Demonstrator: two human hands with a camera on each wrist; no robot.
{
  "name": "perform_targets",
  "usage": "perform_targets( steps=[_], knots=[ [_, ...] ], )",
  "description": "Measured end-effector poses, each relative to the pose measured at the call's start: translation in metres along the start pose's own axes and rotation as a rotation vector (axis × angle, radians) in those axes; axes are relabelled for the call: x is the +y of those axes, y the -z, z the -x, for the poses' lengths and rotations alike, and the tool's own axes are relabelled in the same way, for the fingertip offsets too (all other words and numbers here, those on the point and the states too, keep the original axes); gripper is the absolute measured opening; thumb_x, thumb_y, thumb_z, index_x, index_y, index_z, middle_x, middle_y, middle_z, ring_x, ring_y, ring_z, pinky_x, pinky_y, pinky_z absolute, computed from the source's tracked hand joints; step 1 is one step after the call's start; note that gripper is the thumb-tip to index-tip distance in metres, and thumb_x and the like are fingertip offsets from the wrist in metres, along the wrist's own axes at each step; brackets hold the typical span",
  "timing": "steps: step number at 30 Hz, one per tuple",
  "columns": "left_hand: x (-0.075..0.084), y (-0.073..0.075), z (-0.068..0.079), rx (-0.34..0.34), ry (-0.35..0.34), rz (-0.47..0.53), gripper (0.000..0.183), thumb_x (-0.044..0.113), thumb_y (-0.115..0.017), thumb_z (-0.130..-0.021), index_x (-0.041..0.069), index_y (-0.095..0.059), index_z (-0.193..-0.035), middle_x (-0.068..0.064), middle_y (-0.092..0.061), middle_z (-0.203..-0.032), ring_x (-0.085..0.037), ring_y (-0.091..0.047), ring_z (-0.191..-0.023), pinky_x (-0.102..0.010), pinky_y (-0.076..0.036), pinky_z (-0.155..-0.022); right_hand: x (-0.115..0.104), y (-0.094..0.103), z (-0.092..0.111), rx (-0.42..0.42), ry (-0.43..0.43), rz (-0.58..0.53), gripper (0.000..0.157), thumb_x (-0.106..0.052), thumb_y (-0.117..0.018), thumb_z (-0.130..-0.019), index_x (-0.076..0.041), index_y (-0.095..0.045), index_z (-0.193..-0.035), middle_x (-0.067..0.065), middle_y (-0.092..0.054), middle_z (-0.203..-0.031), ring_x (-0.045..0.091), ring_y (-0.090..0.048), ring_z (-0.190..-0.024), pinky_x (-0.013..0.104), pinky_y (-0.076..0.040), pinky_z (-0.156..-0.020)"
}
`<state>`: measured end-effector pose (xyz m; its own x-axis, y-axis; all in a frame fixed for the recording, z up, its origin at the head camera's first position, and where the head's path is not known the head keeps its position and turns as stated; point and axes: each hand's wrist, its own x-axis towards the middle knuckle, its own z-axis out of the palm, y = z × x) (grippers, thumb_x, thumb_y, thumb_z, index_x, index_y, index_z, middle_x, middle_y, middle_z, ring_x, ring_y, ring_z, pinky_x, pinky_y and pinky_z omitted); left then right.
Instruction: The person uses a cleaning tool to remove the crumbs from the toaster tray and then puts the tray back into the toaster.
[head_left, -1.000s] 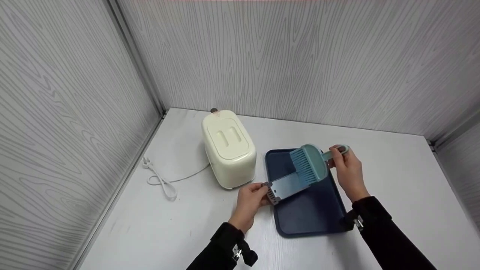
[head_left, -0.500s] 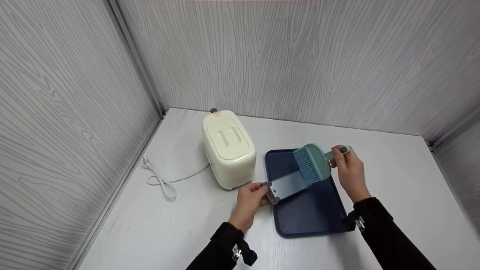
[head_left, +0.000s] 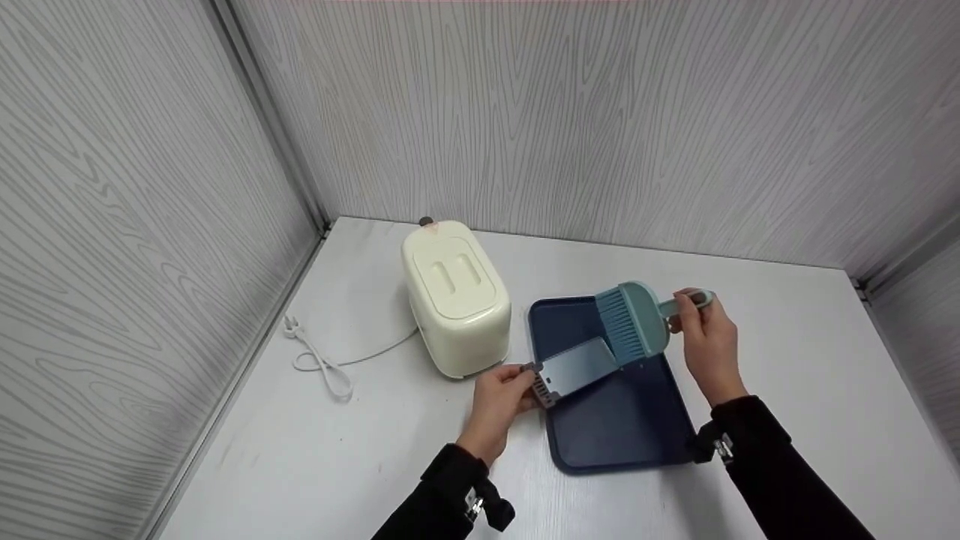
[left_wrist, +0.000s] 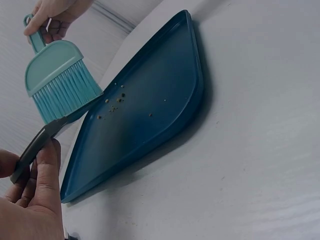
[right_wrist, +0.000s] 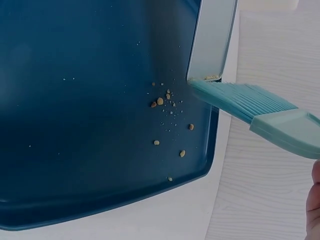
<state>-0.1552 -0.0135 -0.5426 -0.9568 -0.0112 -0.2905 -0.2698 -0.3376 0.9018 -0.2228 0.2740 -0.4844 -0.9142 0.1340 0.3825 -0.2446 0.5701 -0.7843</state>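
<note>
My left hand (head_left: 501, 405) pinches the grey slotted end of a flat metal crumb tray (head_left: 576, 369), which is tilted over a dark blue serving tray (head_left: 619, 435). By its looped handle, my right hand (head_left: 705, 341) holds a teal hand brush (head_left: 646, 322). The brush's bristles (right_wrist: 245, 100) lie at the far end of the crumb tray, where a few crumbs show along its edge. Below, several brown crumbs (right_wrist: 160, 101) are scattered on the blue tray. In the left wrist view the brush (left_wrist: 55, 65) stands above the crumb tray's dark edge.
A cream toaster (head_left: 459, 300) with its lid on stands left of the blue tray. Its white cord and plug (head_left: 330, 371) lie on the white table (head_left: 300, 465) at the left. Wood-grain panels (head_left: 525, 112) enclose the table at the back and sides.
My right hand and the brush have moved to the right along the crumb tray, from over its surface to its far end. The left hand has stayed in place.
</note>
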Motion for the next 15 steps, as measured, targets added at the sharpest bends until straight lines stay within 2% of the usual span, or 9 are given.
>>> perform_targets(
  steps=[4, 8, 15],
  knots=[
    [0.001, 0.002, 0.0, 0.001, 0.001, 0.005, 0.026, 0.004, -0.063, -0.096, -0.012, -0.068, -0.116, -0.018, -0.071, -0.1, -0.02, -0.072, -0.077, -0.033, -0.063, -0.075, -0.007, 0.0, 0.003, 0.008, -0.031, -0.049, 0.043, -0.039, -0.044, -0.111, -0.002, -0.059, -0.128, 0.012, -0.066, -0.094, 0.008, -0.062, -0.081, 0.015, -0.049, -0.074],
    [0.002, 0.003, 0.0, 0.005, 0.009, -0.001, 0.025, 0.005, -0.064, -0.097, -0.012, -0.068, -0.115, -0.018, -0.071, -0.1, -0.019, -0.072, -0.079, -0.032, -0.062, -0.075, -0.018, -0.001, 0.008, 0.002, -0.052, -0.154, 0.039, -0.035, -0.045, -0.112, -0.002, -0.058, -0.128, 0.012, -0.065, -0.093, 0.011, -0.063, -0.082, 0.018, -0.053, -0.076],
    [0.003, 0.005, 0.001, 0.006, 0.01, -0.002, 0.025, 0.005, -0.064, -0.097, -0.012, -0.068, -0.115, -0.018, -0.072, -0.1, -0.019, -0.073, -0.08, -0.032, -0.062, -0.075, -0.034, -0.009, 0.016, -0.061, -0.065, -0.323, 0.037, -0.033, -0.047, -0.111, -0.002, -0.059, -0.126, 0.012, -0.063, -0.09, 0.015, -0.061, -0.082, 0.024, -0.052, -0.076]
  ],
)
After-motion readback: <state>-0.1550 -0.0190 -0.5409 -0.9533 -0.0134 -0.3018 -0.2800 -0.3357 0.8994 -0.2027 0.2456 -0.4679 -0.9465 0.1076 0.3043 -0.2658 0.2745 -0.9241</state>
